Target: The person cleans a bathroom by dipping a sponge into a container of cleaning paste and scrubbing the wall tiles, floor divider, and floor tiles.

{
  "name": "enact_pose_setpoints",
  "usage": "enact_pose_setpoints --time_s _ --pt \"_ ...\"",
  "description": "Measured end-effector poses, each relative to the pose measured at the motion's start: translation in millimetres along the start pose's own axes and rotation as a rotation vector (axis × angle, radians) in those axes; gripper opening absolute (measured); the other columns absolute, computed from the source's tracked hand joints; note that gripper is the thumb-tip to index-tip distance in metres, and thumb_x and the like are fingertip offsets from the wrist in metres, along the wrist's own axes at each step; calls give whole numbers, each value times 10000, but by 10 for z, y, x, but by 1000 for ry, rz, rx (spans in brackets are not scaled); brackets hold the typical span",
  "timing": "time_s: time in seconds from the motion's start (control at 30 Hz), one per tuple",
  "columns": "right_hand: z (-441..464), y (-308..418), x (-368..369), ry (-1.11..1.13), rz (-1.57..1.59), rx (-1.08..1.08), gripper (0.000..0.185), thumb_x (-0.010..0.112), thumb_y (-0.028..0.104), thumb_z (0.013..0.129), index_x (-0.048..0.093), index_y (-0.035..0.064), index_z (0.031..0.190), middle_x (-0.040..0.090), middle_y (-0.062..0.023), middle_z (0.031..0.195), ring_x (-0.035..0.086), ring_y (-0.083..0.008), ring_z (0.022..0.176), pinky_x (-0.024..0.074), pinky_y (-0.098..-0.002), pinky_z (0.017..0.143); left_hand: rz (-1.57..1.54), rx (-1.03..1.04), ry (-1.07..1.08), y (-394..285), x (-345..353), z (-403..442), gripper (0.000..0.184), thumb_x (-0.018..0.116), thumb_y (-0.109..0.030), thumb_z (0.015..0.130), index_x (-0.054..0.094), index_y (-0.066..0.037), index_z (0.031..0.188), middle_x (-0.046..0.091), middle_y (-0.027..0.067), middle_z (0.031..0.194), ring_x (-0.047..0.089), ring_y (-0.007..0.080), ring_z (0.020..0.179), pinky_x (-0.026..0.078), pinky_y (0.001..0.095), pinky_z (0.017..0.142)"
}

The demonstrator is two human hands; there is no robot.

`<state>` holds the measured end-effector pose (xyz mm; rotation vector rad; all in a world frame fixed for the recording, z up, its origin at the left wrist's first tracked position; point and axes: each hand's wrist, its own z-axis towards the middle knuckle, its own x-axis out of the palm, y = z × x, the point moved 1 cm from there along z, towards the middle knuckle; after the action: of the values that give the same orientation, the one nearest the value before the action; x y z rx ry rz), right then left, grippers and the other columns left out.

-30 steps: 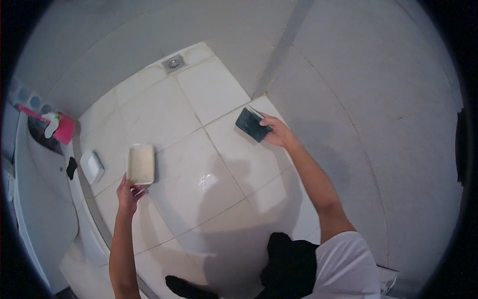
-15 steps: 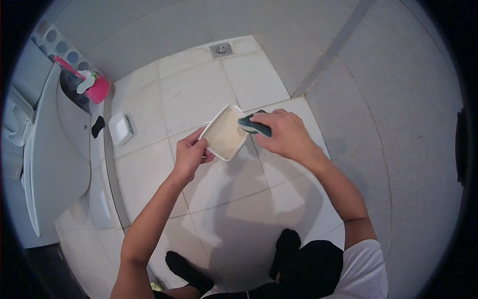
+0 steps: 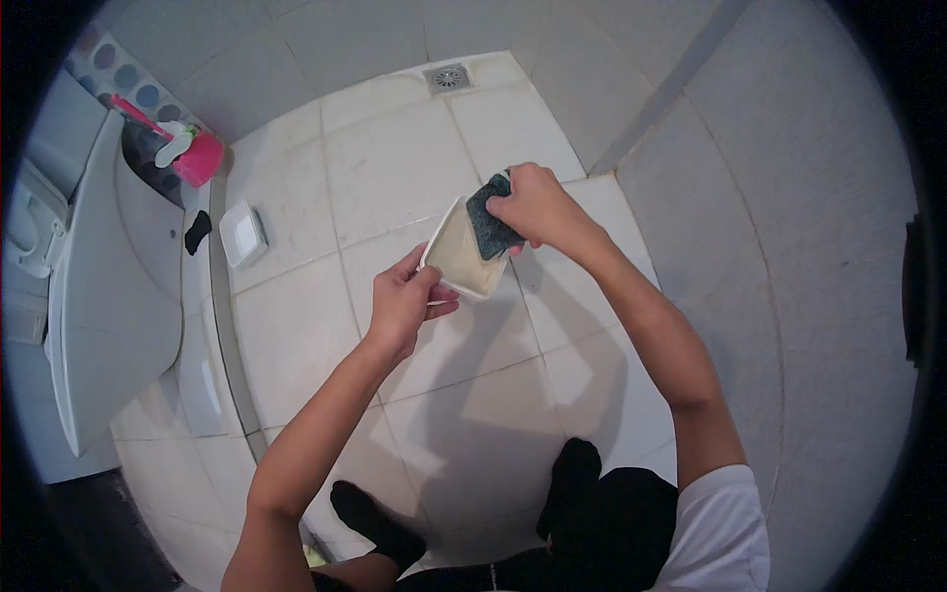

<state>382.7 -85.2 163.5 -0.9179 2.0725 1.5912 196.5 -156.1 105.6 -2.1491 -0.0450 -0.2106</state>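
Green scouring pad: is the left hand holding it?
No, the right hand holds the pad; the left hand grips the white tray.

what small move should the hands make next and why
Probably dip the right hand's sponge slightly into the tub: its dark scouring face already overlaps the tub's far side, and the left hand grips the near edge, steadying it.

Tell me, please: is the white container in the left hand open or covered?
Open. No lid sits on the container; its pale inside shows beside the dark green pad.
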Motion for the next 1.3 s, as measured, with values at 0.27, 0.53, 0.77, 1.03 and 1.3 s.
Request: enact_pose_setpoints --time_s 0.27,0.53,0.77,1.03,1.3 --pt "134 -125 246 102 239 80 235 577 84 790 578 -150 782 624 -205 637 636 -269 454 507 -346 370 0 -12 47 43 31 -8 498 458 -54 884 408 -40 1379 600 76 925 624 159 760 586 352 731" --pt "27 -273 22 168 -151 -24 280 679 174 739 653 -53 900 648 -120 677 610 -167 562 495 -311 518 30 -27 135 88 -123 82 494 500 -63 937 353 -54 1408 580 65 911 626 170 785 583 370 783" --pt "-173 -189 381 346 -197 -178 270 653 147 705 677 19 942 666 -211 896 657 -315 826 506 -388 746 107 -30 165 199 -123 86 465 495 -71 942 390 -77 1395 586 75 965 612 159 799 587 367 777" --pt "-491 -380 618 50 -452 -709 346 661 37 619 703 91 959 660 -94 793 556 -299 856 457 -401 726 180 -11 158 328 -292 125 423 487 -83 947 444 -121 1367 565 45 975 579 143 808 594 360 784" --pt "-483 -506 601 171 -524 -664 287 667 66 621 705 158 890 659 -58 833 555 -273 973 405 -389 746 177 -43 133 375 -340 120 425 488 -82 946 441 -114 1367 545 42 930 578 139 805 602 354 761"
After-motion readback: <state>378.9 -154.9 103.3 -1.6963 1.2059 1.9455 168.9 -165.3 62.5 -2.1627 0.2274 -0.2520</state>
